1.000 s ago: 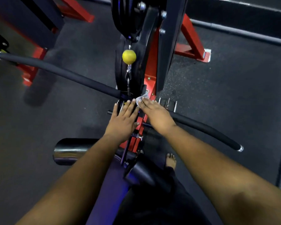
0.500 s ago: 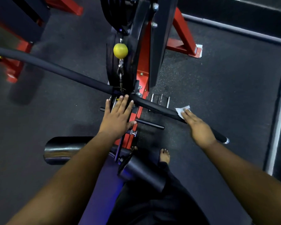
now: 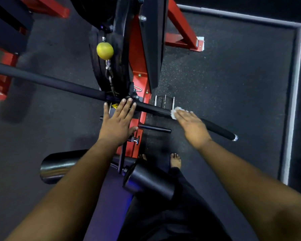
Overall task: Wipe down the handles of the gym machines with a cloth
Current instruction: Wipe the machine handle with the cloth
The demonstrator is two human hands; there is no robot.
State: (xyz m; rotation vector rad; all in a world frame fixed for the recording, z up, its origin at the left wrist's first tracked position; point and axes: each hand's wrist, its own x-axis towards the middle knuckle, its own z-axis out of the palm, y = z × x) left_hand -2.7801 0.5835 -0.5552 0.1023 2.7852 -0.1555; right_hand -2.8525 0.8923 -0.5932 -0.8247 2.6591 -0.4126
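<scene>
Right hand (image 3: 192, 126) has slid the cloth (image 3: 174, 112) outward from the yellow ball (image 3: 104, 50) along the bar (image 3: 153, 109), fingers flat on it. Left hand (image 3: 117, 121), open, steadies the bar below the ball. Looks like the outer end's left.

Dark speckled rubber floor (image 3: 233, 87) runs under everything, edged by a grey border strip (image 3: 293, 94) on the right. The machine's red frame feet (image 3: 184, 40) stand on it, and a bare foot (image 3: 175, 160) is planted beside the red upright.
</scene>
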